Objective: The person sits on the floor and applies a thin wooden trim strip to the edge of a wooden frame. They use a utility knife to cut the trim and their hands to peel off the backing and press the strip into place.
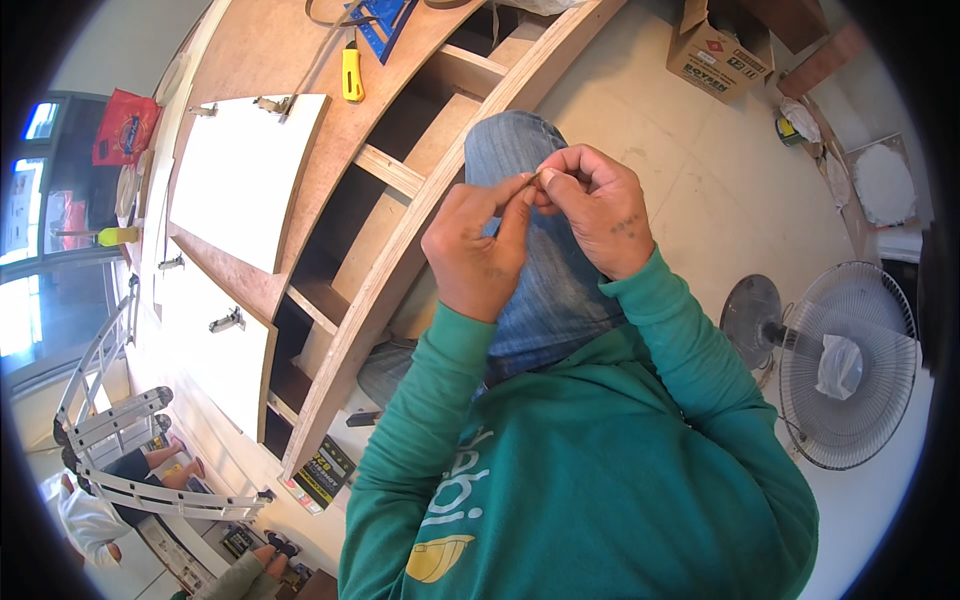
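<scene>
Above my jeans-covered knee, my left hand and my right hand meet fingertip to fingertip. Both are closed in a pinch, thumbs against forefingers. Between them is something tiny and brownish; the fingers cover most of it, so its kind is unclear. Beside my left hand runs the plywood edge of an open wooden cabinet frame with several compartments. Two white door panels with metal hinges lie on the brown board past it.
A yellow utility knife and a blue square lie on the board. At right stand a fan and a cardboard box. A folding ladder and other people are at lower left.
</scene>
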A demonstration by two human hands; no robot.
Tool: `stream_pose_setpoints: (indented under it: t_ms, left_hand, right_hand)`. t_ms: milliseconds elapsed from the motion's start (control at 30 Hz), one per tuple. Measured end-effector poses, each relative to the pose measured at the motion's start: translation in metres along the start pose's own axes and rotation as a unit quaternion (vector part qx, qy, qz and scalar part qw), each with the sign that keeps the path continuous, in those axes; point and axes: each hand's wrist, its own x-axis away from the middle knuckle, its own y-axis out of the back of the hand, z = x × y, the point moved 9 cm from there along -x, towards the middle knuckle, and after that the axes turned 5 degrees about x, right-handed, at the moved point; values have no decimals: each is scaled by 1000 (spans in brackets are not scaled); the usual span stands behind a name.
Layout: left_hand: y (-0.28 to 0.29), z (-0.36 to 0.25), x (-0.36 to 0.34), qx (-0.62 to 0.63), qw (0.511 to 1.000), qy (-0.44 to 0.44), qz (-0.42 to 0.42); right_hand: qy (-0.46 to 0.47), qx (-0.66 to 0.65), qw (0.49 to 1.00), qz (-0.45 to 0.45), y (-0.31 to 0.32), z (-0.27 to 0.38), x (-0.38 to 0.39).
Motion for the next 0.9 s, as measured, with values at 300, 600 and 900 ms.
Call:
stream_pose_setpoints:
  t_ms: [300,600,900]
  left_hand:
    - [-5,40,-4,148,973,178,6]
    - [-14,26,-3,135,980,144,11]
    - [-22,22,-27,-69,983,33,166]
  right_hand:
    - [-1,-1,999,-33,0,6,0]
    - [-4,5,1000,-16,9,9,-4]
    - [50,195,979,-43,17,3,-15]
